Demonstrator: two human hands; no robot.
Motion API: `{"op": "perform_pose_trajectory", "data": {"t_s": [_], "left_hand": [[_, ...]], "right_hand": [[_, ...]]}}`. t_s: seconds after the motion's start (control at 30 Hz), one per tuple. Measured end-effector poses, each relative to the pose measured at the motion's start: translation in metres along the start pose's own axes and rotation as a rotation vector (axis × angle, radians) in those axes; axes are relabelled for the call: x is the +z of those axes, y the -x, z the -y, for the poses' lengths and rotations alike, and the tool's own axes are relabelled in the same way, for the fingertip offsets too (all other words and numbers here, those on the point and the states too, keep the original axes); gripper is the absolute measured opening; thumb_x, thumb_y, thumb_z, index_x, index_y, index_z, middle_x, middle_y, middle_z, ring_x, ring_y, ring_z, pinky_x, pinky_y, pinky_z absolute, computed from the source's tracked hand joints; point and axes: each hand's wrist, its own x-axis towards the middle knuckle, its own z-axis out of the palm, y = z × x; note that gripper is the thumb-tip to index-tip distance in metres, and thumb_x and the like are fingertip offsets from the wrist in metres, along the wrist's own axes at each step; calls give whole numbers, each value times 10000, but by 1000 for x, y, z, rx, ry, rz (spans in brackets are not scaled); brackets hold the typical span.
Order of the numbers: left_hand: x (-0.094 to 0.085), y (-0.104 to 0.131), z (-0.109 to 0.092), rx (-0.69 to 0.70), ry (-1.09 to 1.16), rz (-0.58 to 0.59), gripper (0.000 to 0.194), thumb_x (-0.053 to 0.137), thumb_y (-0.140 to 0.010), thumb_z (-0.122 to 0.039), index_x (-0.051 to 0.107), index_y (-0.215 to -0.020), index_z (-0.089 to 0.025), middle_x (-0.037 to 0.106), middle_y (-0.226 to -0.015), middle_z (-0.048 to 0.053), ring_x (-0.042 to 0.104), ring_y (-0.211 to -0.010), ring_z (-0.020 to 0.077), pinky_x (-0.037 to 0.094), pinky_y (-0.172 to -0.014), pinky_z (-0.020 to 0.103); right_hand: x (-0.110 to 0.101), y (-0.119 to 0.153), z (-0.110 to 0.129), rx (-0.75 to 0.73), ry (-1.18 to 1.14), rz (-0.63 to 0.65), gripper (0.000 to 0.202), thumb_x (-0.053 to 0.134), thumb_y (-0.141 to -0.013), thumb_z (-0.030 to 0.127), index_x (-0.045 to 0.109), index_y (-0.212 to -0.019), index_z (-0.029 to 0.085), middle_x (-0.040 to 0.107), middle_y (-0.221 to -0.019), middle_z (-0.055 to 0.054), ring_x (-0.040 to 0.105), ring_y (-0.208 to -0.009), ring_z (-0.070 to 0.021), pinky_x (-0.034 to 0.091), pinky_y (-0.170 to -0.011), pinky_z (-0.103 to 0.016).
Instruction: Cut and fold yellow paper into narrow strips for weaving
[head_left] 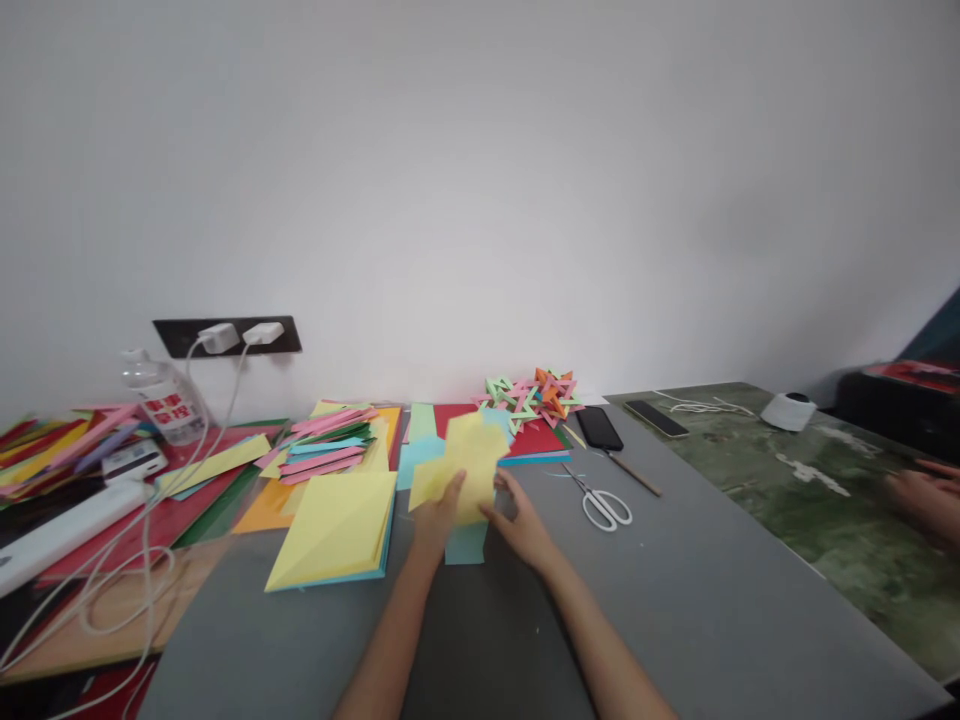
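Yellow paper (476, 460), cut with a stepped, uneven outline, is held up in front of me over the grey table. My left hand (437, 520) grips its lower left part, the thumb lying on the near face. At the right edge, my right hand (521, 522) has its thumb and fingers curled on the same paper. Below and behind it lies a light blue paper strip (465, 546). A stack of yellow square sheets (334, 525), with blue ones underneath, rests left of my left hand. White-handled scissors (606, 508) lie to the right, blades pointing away.
Folded paper stars (532, 397) sit on red sheets by the wall. Further right are a black phone (600, 428) and a thin stick (634, 474). Coloured strips (330, 445), a bottle (165, 400) and white cables (150, 560) occupy the left. Another person's hand (926, 495) shows far right.
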Motion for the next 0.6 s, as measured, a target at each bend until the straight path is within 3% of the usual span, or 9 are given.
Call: {"op": "perform_pose_trajectory", "data": {"t_s": [0.1,0.2,0.43,0.6], "left_hand": [[-1,-6,8,-161,197,-242,422,406,-791,-436,557,-1036,-127,609,-1068,128,523,-1052,222,415,-875,310],[1,-8,21,-276,335,-342,358,487,-756,-400,603,-939,-116,629,-1024,149,497,-1084,225,392,-899,293],[6,-6,39,-382,383,-440,328,525,-737,-363,626,-870,-81,661,-898,188,498,-1075,271,368,-921,346],[6,-9,39,-339,475,-476,370,508,-752,-363,593,-964,-73,590,-1078,187,445,-1129,266,342,-953,344]], "right_hand": [[5,9,0,4,273,158,988,676,-511,513,204,-1328,220,269,-1367,-88,204,-1258,-249,164,-1022,-408],[9,13,-1,85,469,240,1172,681,-422,587,74,-1356,224,152,-1408,-95,69,-1287,-272,71,-1030,-438],[6,9,-4,141,553,216,929,628,-519,599,277,-1308,257,229,-1387,-77,168,-1270,-268,51,-1022,-425],[10,5,-5,60,379,52,843,703,-511,442,355,-1258,264,425,-1272,-74,372,-1156,-279,211,-970,-432]]}}
